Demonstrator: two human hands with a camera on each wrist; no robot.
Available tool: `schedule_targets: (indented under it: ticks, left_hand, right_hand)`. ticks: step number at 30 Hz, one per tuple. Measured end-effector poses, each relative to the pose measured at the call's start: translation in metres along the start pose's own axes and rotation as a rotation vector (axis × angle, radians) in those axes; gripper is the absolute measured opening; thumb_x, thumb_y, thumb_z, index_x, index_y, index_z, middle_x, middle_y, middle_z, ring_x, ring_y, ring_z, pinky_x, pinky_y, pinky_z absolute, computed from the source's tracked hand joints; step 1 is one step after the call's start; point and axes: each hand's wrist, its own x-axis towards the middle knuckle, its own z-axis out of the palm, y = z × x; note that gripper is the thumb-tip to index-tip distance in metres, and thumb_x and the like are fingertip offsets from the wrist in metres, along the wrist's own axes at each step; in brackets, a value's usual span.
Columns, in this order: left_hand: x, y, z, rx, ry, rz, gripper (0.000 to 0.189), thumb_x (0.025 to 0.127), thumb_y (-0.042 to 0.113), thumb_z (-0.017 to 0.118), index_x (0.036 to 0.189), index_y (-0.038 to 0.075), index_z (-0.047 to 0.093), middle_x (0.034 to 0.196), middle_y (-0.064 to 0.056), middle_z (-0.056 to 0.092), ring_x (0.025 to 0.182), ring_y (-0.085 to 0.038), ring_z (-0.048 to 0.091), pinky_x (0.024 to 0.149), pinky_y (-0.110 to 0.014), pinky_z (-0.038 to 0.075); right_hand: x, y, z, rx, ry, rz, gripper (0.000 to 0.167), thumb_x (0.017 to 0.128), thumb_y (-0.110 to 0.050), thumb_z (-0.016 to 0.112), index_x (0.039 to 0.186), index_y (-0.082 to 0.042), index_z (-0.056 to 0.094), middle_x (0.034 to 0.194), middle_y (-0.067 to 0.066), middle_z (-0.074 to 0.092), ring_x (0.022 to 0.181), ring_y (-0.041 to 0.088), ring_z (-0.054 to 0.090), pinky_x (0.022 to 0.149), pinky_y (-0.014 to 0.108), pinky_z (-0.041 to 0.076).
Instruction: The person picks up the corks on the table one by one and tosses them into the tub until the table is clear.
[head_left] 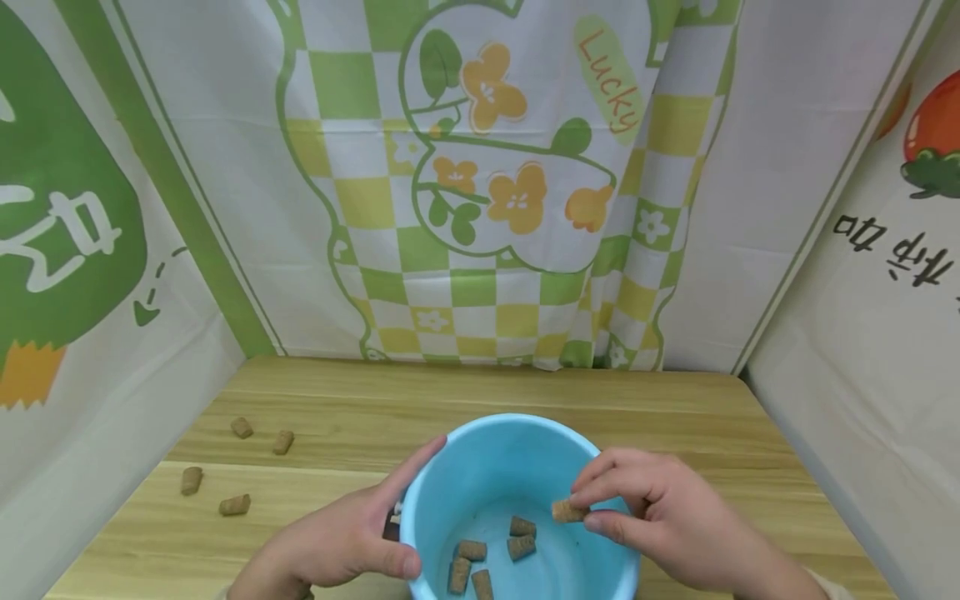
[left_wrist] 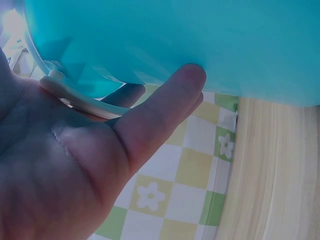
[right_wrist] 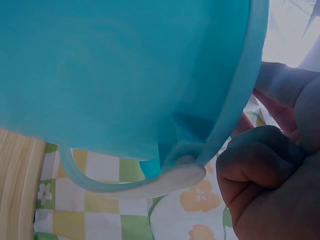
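A light blue bucket (head_left: 425, 492) stands on the wooden table with several corks (head_left: 472, 550) lying on its bottom. Over the right part of its opening, my right hand (head_left: 667, 521) pinches a cork (head_left: 567, 511) between thumb and fingers. In the right wrist view that hand (right_wrist: 270, 170) is beside the rim, and the cork is hidden. My left hand (head_left: 345, 529) rests against the bucket's left side, its fingers fairly straight along the outside. The left wrist view shows a fingertip (left_wrist: 192, 75) touching the blue wall, with the pale handle (left_wrist: 80, 100) beside the palm.
Several loose corks (head_left: 235, 504) lie on the left part of the wooden table (head_left: 337, 417). A checked, flowered curtain (head_left: 480, 317) hangs behind the table's back edge. Printed cloth walls stand at the left (head_left: 180, 400) and right (head_left: 840, 367).
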Motion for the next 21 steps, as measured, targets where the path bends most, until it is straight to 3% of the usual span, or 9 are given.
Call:
schedule_targets:
  ticks: [4, 7, 14, 21]
  left_hand:
    - [-0.0009, 0.0002, 0.0017, 0.009, -0.002, 0.030, 0.105, 0.089, 0.042, 0.076, 0.160, 0.036, -0.001, 0.149, -0.025, 0.032, 0.120, -0.037, 0.053, 0.091, -0.038, 0.050]
    - [-0.0009, 0.0007, 0.0024, 0.015, -0.002, 0.045, 0.105, 0.089, 0.042, 0.076, 0.161, 0.035, 0.000, 0.149, -0.025, 0.032, 0.120, -0.037, 0.053, 0.091, -0.038, 0.050]
    - [-0.0007, -0.0005, -0.0006, 0.010, 0.007, 0.018, 0.106, 0.088, 0.038, 0.078, 0.160, 0.038, 0.001, 0.149, -0.022, 0.034, 0.121, -0.036, 0.052, 0.092, -0.038, 0.049]
    - [-0.0012, 0.0002, -0.0009, 0.028, 0.003, 0.037, 0.105, 0.089, 0.040, 0.077, 0.161, 0.034, 0.000, 0.148, -0.024, 0.035, 0.120, -0.036, 0.053, 0.091, -0.037, 0.050]
  right_hand:
    - [-0.0007, 0.0000, 0.0033, -0.012, -0.042, -0.034, 0.030, 0.090, 0.003, 0.071, 0.114, -0.015, 0.074, 0.111, -0.001, 0.066, 0.078, 0.007, 0.061, 0.059, 0.023, 0.050]
    - [-0.0002, -0.0004, 0.0056, -0.051, -0.066, -0.061, 0.030, 0.090, 0.001, 0.072, 0.114, -0.017, 0.072, 0.110, -0.003, 0.066, 0.094, 0.013, 0.064, 0.068, 0.025, 0.052]
    - [0.0022, -0.0057, 0.0078, -0.147, -0.088, -0.065, 0.028, 0.090, -0.007, 0.075, 0.112, -0.025, 0.072, 0.108, -0.012, 0.065, 0.095, 0.008, 0.063, 0.078, 0.022, 0.051]
    - [0.0036, -0.0023, 0.0089, -0.209, -0.086, -0.181, 0.030, 0.088, -0.002, 0.076, 0.112, -0.020, 0.071, 0.108, -0.006, 0.066, 0.094, 0.009, 0.064, 0.078, 0.019, 0.050]
